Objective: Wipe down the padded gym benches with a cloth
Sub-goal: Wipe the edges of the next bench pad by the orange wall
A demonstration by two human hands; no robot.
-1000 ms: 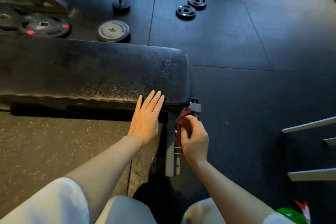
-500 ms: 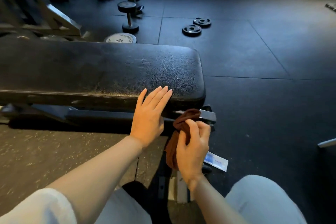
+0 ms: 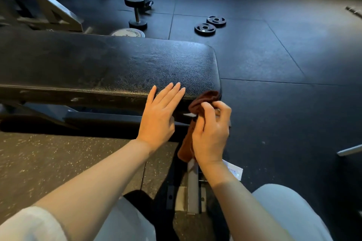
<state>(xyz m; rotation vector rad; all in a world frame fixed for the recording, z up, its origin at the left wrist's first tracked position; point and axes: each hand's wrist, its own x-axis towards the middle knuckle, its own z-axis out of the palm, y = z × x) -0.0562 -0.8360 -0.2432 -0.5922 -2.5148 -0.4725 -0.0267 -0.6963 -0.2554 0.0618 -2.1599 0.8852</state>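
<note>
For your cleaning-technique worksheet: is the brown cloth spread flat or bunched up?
Bunched up: the brown cloth is gathered in the right hand, its tail hanging below, against the bench pad corner.

A single head-worn wide-angle view looks forward and down, close over the bench (image 3: 109, 66) end and floor.

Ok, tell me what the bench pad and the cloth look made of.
Bench pad: black vinyl or faux leather, by its pebbled grain and dull sheen. Cloth: brown soft fabric, perhaps terry or microfibre; it bunches limply in the right hand.
</note>
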